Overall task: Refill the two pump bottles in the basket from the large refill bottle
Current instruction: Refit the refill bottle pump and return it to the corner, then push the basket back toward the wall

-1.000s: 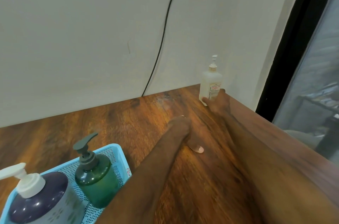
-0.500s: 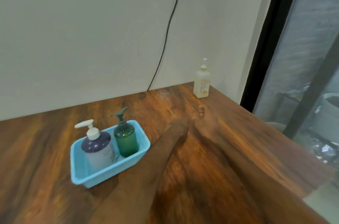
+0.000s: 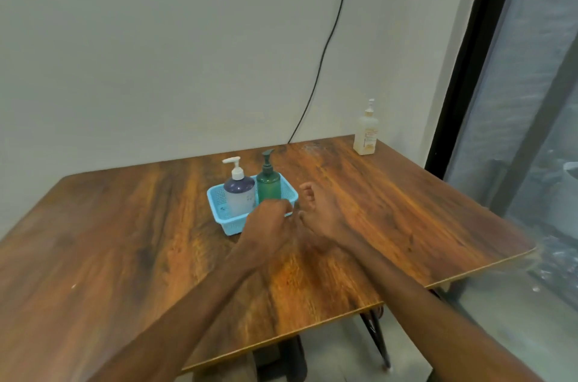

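A light blue basket [image 3: 219, 209] stands mid-table. It holds a purple pump bottle [image 3: 239, 195] with a white pump and a green pump bottle [image 3: 268, 186] with a dark pump. The pale refill bottle [image 3: 366, 132] stands alone at the table's far right corner by the wall. My left hand [image 3: 270, 225] covers the basket's near right corner with its fingers curled; whether it grips the rim is hidden. My right hand [image 3: 319, 209] hovers just right of the basket, fingers loosely curled, holding nothing.
The wooden table [image 3: 125, 240] ends close on the right and near sides. A black cable [image 3: 325, 49] runs down the wall behind it. A dark window frame [image 3: 463, 53] stands to the right, and table legs [image 3: 375, 338] show below.
My right hand has let go of the refill bottle and drawn back to the basket. My left hand moved to the basket's corner. The view pulled back from the table.
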Available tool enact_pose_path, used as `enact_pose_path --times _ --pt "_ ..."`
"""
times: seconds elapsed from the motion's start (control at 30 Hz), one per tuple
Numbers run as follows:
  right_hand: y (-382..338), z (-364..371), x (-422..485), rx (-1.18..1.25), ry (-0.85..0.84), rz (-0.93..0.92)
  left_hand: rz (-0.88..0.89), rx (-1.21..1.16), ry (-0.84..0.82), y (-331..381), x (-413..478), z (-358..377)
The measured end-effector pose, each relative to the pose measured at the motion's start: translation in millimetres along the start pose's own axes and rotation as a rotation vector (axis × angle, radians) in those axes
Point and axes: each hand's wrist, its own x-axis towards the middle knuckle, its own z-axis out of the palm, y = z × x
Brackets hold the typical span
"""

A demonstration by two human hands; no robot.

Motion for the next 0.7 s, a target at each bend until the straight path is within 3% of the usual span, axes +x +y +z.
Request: enact_pose_path --times 0.13,0.23,0.33,0.7 --pt "-17.0 10.8 0.0 -0.002 -0.100 -0.030 -0.032 -0.046 0.235 -56.7 -26.4 -8.6" --pt "-12.5 17.4 8.9 -0.050 -0.119 0.067 -0.129 -0.096 0.112 -96.7 -24.5 -7.2" --pt "-7.1 21.8 11.1 -0.150 -0.171 0.053 -0.147 -0.007 -0.009 -117.9 -11.2 -5.1" --pt "18.3 39.5 39.5 -0.096 -0.067 0.000 -0.170 -0.125 0.048 -150.3 36.0 16.8"
